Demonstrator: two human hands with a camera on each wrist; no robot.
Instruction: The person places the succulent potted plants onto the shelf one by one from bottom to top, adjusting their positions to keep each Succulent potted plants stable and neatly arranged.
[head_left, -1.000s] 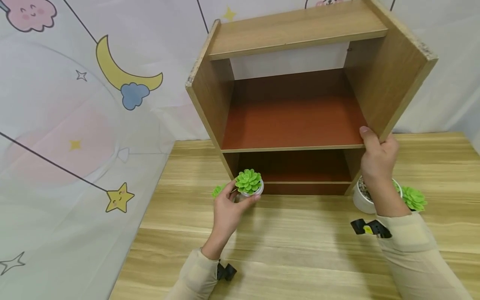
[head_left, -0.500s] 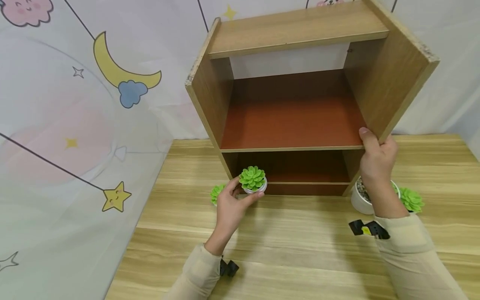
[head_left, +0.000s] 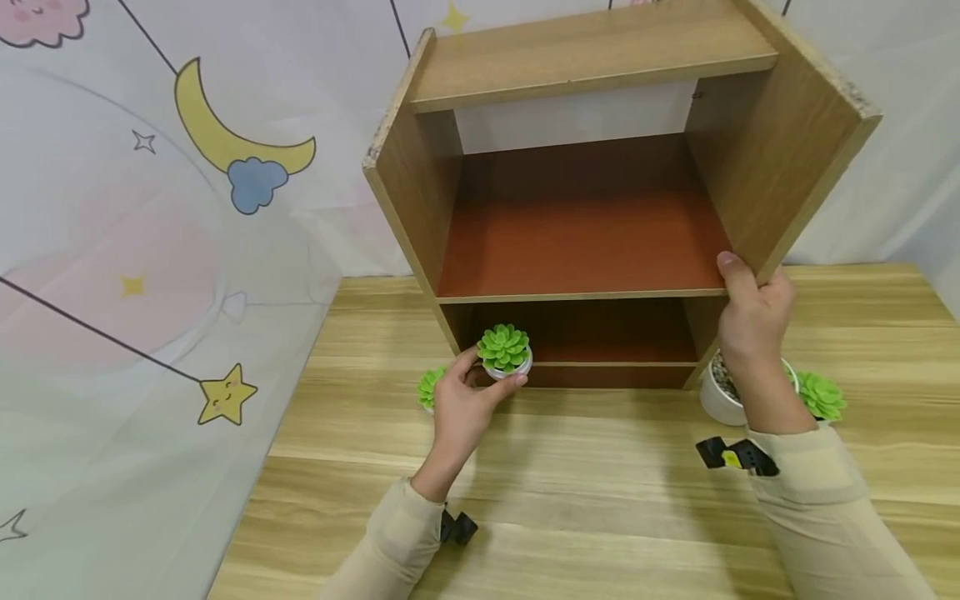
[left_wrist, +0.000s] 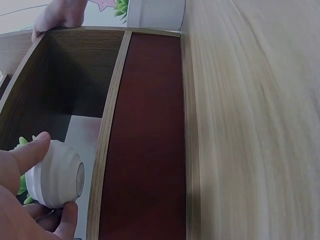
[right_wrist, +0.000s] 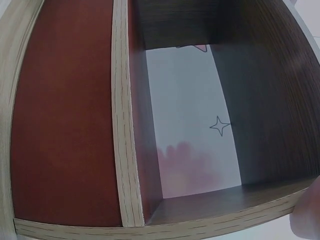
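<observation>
My left hand [head_left: 465, 408] holds a small potted succulent [head_left: 504, 348] by its white pot, thumb on one side and fingers on the other. The plant is held at the left front of the wooden shelf's [head_left: 573, 293] lower compartment. In the left wrist view the white pot [left_wrist: 60, 175] shows beside the compartment's front edge, its green leaves mostly hidden by the hand. My right hand [head_left: 756, 321] grips the shelf's right side panel at the middle board, thumb inside and the other fingers hidden behind. A fingertip [right_wrist: 306, 215] shows at the right wrist view's edge.
A second succulent [head_left: 430, 388] stands left of the shelf, partly behind my left hand. To the right are a white pot with pebbles [head_left: 722, 400], partly behind my right wrist, and another green succulent [head_left: 822, 395]. Patterned cloth [head_left: 292, 225] hangs behind the wood-grain table [head_left: 585, 492].
My left hand has moved slightly right and up with the succulent, toward the lower compartment. More of the succulent on the left now shows. The right hand keeps its grip on the shelf.
</observation>
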